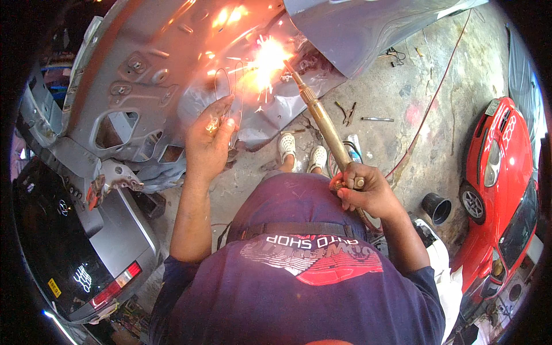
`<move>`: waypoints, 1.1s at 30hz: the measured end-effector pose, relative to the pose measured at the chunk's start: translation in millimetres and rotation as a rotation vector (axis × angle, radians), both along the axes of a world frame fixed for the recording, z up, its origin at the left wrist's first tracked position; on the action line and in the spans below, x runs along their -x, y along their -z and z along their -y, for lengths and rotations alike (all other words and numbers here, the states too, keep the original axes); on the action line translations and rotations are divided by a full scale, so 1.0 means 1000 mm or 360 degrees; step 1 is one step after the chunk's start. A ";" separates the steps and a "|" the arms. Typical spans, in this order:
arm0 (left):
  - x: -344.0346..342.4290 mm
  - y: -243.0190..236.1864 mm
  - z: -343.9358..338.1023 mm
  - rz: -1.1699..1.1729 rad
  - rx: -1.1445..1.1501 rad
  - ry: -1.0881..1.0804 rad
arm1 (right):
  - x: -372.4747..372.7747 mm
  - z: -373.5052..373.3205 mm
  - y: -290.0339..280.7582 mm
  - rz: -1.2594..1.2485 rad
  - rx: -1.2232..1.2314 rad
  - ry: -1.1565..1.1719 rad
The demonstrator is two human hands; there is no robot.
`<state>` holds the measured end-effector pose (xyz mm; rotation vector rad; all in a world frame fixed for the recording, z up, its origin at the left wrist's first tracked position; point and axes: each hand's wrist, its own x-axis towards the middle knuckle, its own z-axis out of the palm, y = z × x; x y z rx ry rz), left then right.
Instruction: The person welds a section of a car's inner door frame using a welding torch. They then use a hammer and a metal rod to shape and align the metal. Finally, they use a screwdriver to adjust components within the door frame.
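Note:
My right hand is closed around the valve end of a brass welding torch. Its tip points up and away to the left into a bright flame with sparks. Between the fingertips of my left hand is a thin bent filler wire, looped above the hand and close to the glare. Flame and sparks meet the surface of a grey metal car body panel. Glare hides the torch's very tip and the spot it heats. A hose runs from the torch's rear end.
A red car stands on the right, a black and silver vehicle rear on the left. On the concrete floor lie a long hose, a pen-like tool and a black cup. A grey sheet panel overhangs at the top.

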<state>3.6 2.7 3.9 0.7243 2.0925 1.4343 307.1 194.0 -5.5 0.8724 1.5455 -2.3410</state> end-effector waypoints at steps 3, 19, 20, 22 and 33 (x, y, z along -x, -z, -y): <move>0.000 0.000 0.000 0.0020 -0.0027 -0.0012 | 0.001 0.000 -0.001 -0.0018 0.0012 0.0010; -0.001 0.000 -0.003 -0.0018 -0.0052 -0.0026 | 0.003 0.000 -0.002 -0.0024 0.0028 0.0028; -0.001 0.000 -0.004 -0.0029 -0.0050 -0.0025 | 0.004 0.001 -0.001 -0.0028 0.0021 0.0033; 0.000 0.004 -0.002 -0.0051 -0.0052 -0.0036 | 0.004 0.000 -0.002 -0.0021 0.0028 0.0031; -0.001 -0.003 -0.004 0.0000 -0.0067 -0.0035 | 0.002 0.000 -0.001 0.0006 0.0006 0.0029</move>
